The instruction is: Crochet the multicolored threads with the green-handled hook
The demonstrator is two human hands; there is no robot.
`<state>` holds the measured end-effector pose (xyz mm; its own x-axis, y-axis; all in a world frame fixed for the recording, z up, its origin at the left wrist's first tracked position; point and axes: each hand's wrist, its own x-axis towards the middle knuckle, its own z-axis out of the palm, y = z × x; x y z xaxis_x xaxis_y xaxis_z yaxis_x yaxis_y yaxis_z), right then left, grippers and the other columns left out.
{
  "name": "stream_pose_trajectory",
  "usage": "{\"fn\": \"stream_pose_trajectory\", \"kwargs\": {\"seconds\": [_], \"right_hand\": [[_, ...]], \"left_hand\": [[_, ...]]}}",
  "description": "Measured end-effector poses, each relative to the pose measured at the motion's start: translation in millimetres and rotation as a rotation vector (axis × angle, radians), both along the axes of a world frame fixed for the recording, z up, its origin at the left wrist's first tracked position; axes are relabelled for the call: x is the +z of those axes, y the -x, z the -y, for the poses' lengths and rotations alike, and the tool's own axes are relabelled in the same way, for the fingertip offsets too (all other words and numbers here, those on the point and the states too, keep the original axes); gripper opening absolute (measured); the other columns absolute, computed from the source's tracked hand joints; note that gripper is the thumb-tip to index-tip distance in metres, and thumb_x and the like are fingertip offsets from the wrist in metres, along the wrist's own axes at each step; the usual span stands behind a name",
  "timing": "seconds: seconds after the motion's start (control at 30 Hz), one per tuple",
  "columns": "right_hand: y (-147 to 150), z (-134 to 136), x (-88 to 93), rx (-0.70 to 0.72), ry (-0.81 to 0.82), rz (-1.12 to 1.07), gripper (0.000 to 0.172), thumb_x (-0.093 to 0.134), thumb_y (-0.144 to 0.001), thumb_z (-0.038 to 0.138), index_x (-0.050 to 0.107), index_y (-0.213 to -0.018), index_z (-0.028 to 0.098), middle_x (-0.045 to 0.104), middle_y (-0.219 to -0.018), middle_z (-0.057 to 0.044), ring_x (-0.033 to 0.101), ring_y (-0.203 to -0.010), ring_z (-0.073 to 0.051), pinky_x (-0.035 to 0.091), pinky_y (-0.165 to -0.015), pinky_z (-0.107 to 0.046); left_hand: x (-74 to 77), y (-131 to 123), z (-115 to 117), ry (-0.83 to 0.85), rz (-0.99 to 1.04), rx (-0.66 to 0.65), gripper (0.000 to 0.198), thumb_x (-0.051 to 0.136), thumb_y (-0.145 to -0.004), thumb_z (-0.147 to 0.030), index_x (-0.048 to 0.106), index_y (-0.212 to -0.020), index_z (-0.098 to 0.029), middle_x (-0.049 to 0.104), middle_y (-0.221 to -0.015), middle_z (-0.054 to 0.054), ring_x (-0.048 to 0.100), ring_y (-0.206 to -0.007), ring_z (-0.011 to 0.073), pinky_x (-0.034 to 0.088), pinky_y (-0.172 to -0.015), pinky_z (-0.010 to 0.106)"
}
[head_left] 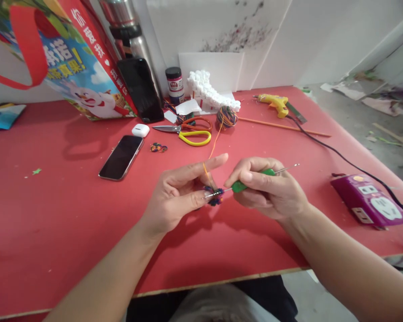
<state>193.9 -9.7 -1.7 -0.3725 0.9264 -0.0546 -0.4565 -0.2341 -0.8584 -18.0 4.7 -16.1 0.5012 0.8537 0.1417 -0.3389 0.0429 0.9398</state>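
My left hand (pixel 176 194) pinches a small dark multicoloured crochet piece (pixel 215 199) between thumb and fingers. Its index finger is stretched out, with orange yarn (pixel 214 145) running over it from the yarn ball (pixel 226 117) behind. Closed around the green handle of a crochet hook (pixel 239 185) is my right hand (pixel 267 185). The hook's front shaft lies across the crochet piece, near my left thumb, with loops of yarn seemingly on it. A second metal tip sticks out of the handle's other end to the right.
Scissors (pixel 195 130), a phone (pixel 121 157), a white earphone case (pixel 140 130) and a small yarn scrap (pixel 158 147) lie beyond my hands. A yellow glue gun (pixel 273 103) trails a black cord past a purple power box (pixel 371 201). A gift bag (pixel 87 85) stands back left.
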Motion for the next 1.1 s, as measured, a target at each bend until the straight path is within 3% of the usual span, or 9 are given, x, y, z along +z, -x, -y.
{"fn": "stream_pose_trajectory", "kwargs": {"seconds": [0.2, 0.37, 0.53, 0.6, 0.73, 0.97, 1.1], "right_hand": [[14, 4, -10.6, -0.088, -0.021, -0.111, 0.024, 0.085, -0.092, 0.041, 0.081, -0.089, 0.018, 0.039, -0.047, 0.012, 0.020, -0.037, -0.003, 0.020, -0.041, -0.019], [17, 3, -14.4, -0.083, -0.003, -0.096, 0.024, 0.085, -0.092, 0.043, 0.078, -0.091, 0.020, 0.039, -0.050, 0.012, 0.019, -0.040, -0.003, 0.021, -0.042, -0.019], [17, 1, -16.9, -0.139, -0.006, -0.055, 0.027, 0.088, -0.088, 0.044, 0.081, -0.089, 0.018, 0.049, -0.052, 0.008, 0.027, -0.041, -0.004, 0.023, -0.042, -0.019], [17, 1, -17.2, -0.178, 0.002, -0.037, 0.029, 0.090, -0.086, 0.046, 0.082, -0.087, 0.018, 0.056, -0.055, 0.005, 0.034, -0.042, -0.005, 0.026, -0.043, -0.020], [18, 1, -16.6, -0.203, 0.021, -0.039, 0.029, 0.092, -0.085, 0.044, 0.082, -0.090, 0.018, 0.062, -0.057, 0.004, 0.039, -0.042, -0.005, 0.031, -0.042, -0.021], [18, -1, -18.9, -0.125, 0.074, -0.098, 0.031, 0.095, -0.082, 0.045, 0.078, -0.087, 0.019, 0.063, -0.061, 0.005, 0.041, -0.042, -0.005, 0.037, -0.043, -0.021], [12, -2, -20.4, -0.039, 0.025, -0.103, 0.030, 0.097, -0.080, 0.043, 0.082, -0.088, 0.019, 0.068, -0.060, 0.003, 0.047, -0.041, -0.007, 0.040, -0.043, -0.022]], "left_hand": [[-0.3, -11, 6, 0.102, -0.004, 0.211, 0.031, 0.090, -0.085, -0.028, 0.090, -0.115, -0.035, 0.073, -0.082, 0.004, 0.065, -0.072, 0.0155, 0.054, -0.060, 0.026], [3.5, -8, 5, 0.005, -0.009, 0.251, 0.036, 0.084, -0.089, -0.018, 0.088, -0.120, -0.036, 0.073, -0.095, 0.003, 0.065, -0.080, 0.0145, 0.056, -0.068, 0.027], [5.6, -5, 5, -0.123, -0.096, 0.341, 0.023, 0.082, -0.093, -0.015, 0.090, -0.104, -0.034, 0.081, -0.110, 0.003, 0.064, -0.078, 0.0122, 0.056, -0.070, 0.027], [6.1, -5, 5, -0.152, -0.104, 0.348, 0.023, 0.084, -0.092, -0.016, 0.090, -0.104, -0.034, 0.082, -0.111, 0.003, 0.068, -0.082, 0.0134, 0.059, -0.076, 0.028], [5.7, -5, 5, -0.200, -0.113, 0.328, 0.036, 0.083, -0.092, -0.015, 0.088, -0.119, -0.038, 0.074, -0.095, 0.001, 0.068, -0.086, 0.0148, 0.062, -0.083, 0.030], [3.2, -2, -1, -0.064, -0.034, 0.297, 0.036, 0.088, -0.086, -0.017, 0.090, -0.115, -0.037, 0.068, -0.085, 0.000, 0.063, -0.077, 0.0128, 0.057, -0.071, 0.027], [2.4, -2, -4, -0.022, 0.010, 0.246, 0.036, 0.094, -0.079, -0.021, 0.091, -0.112, -0.036, 0.072, -0.078, 0.000, 0.065, -0.075, 0.0140, 0.058, -0.073, 0.028]]}}
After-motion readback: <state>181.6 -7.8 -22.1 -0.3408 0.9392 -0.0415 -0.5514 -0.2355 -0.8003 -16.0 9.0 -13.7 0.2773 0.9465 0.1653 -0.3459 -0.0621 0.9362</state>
